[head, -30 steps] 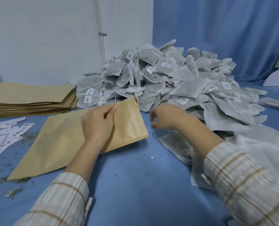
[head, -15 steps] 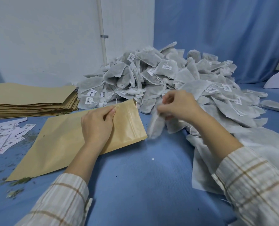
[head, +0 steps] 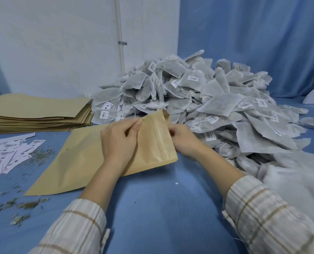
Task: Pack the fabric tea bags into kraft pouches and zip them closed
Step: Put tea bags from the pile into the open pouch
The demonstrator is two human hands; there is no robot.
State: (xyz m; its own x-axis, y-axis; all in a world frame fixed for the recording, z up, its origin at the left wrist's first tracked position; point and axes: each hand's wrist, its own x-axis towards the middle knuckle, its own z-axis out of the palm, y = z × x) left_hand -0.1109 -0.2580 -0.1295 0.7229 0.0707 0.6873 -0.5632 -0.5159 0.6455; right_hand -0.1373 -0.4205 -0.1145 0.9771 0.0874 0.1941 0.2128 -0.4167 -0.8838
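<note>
A kraft pouch (head: 90,158) lies flat on the blue tabletop (head: 161,208), its open mouth lifted toward a large heap of tea bags (head: 207,99) just behind it. The left hand (head: 118,142) grips the upper lip of the mouth with thumb and curled fingers, while the right hand (head: 184,142) reaches into the opening, its fingers hidden behind the pouch wall, so whether it holds anything cannot be told. A stack of pouches (head: 37,114) sits at the far left, with paper tags (head: 7,154) and loose tea crumbs (head: 27,205) scattered near it.
</note>
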